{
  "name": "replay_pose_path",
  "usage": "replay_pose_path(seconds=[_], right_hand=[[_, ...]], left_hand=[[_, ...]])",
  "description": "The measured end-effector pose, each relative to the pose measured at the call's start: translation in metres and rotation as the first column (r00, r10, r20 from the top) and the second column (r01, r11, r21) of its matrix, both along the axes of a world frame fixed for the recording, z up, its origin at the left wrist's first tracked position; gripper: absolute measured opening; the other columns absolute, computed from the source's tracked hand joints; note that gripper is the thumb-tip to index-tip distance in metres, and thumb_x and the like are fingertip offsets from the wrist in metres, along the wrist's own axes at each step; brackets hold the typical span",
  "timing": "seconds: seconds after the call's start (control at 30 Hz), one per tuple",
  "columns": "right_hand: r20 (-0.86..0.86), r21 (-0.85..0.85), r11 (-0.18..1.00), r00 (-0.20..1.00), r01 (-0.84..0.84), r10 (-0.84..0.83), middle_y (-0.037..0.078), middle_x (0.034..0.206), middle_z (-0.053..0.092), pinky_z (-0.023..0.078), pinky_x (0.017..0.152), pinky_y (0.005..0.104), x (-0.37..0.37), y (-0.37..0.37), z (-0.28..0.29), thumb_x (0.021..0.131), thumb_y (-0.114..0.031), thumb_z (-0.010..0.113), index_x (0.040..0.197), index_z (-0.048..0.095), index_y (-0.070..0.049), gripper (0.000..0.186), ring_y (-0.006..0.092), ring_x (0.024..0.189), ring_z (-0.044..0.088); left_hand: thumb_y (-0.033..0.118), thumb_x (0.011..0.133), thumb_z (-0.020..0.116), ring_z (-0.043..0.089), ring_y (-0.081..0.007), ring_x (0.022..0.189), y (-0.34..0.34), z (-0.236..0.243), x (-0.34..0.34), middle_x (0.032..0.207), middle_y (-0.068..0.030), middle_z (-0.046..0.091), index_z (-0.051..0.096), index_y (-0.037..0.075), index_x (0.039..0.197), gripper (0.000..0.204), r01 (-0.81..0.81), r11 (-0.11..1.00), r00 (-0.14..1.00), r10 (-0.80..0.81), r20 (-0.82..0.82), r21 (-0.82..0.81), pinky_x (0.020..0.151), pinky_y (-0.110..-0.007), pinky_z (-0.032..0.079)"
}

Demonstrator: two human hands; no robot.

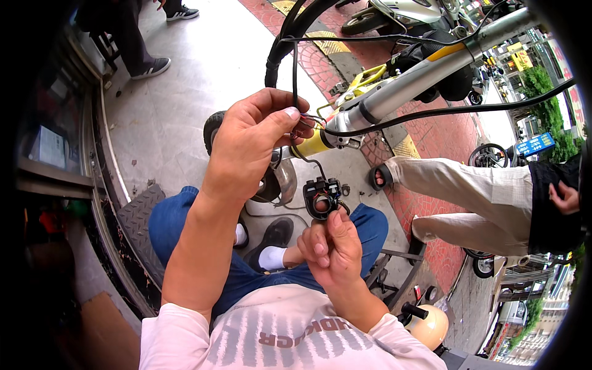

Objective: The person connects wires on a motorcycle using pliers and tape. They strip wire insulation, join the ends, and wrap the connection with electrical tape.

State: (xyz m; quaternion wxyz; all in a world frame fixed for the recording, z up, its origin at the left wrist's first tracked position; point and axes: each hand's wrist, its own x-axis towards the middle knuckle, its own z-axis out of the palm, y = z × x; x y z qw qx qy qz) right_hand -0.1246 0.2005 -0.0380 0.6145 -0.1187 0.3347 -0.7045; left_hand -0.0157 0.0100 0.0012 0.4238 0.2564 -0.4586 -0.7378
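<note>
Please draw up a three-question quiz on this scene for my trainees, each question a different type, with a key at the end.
1. Multiple choice: what does the right hand hold?
a) a wrench
b) a black part with a ring-shaped opening
c) a shoe
2. True or false: the left hand is gripping a screwdriver.
3. Short answer: which hand is nearer the yellow tube section?

Key
1. b
2. False; its thumb and fingers pinch thin wires.
3. The left hand.
</note>
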Motion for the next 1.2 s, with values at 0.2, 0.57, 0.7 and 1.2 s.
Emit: replay_pose_path(seconds=[0.2,0.57,0.7,1.2], right_hand=[[-0.078,-0.032,0.999,0.997,0.018,-0.021,0.009,0.076,0.064,0.034,0.047,0.0233,-0.002,0.011,-0.011,0.102,-0.025,0.069,0.125,0.058,-0.005,0.032,0.0108,0.050,0.046],[-0.214,0.052,0.991,0.970,0.126,-0.112,0.004,0.092,0.067,0.036,0.051,0.0271,0.002,0.011,-0.008,0.095,-0.025,0.077,0.115,0.064,-0.004,0.032,0.0123,0.056,0.050],[-0.034,0.121,0.984,0.991,0.129,-0.126,0.004,0.103,0.069,0.043,0.065,0.0321,-0.008,0.010,-0.022,0.097,-0.027,0.069,0.115,0.067,-0.005,0.029,0.0171,0.076,0.056],[-0.705,0.366,0.930,0.663,0.037,0.251,0.010,0.109,0.074,0.051,0.079,0.0272,-0.053,0.016,-0.038,0.096,-0.022,0.071,0.114,0.068,0.002,0.031,0.0139,0.090,0.067]], left_hand=[[0.011,0.102,0.057,0.074,-0.0156,0.089,0.003,0.002,0.003,0.099,-0.0100,0.075,0.068,0.000,0.115,0.020,0.003,1.000,1.000,-0.003,0.021,0.001,0.079,-0.025,0.059],[0.011,0.102,0.058,0.074,-0.0167,0.089,0.003,0.000,0.003,0.098,-0.0108,0.075,0.067,-0.001,0.115,0.020,0.012,1.000,1.000,-0.012,0.021,0.016,0.082,-0.028,0.060],[0.009,0.102,0.057,0.074,-0.0180,0.090,0.002,0.000,0.002,0.100,-0.0120,0.075,0.067,-0.003,0.118,0.022,0.035,0.999,0.999,-0.035,-0.021,0.019,0.084,-0.031,0.061],[0.007,0.094,0.070,0.072,-0.0138,0.091,0.011,0.004,0.003,0.101,-0.0077,0.076,0.068,-0.002,0.126,0.033,0.151,0.987,0.984,-0.146,-0.097,0.049,0.076,-0.026,0.057]])
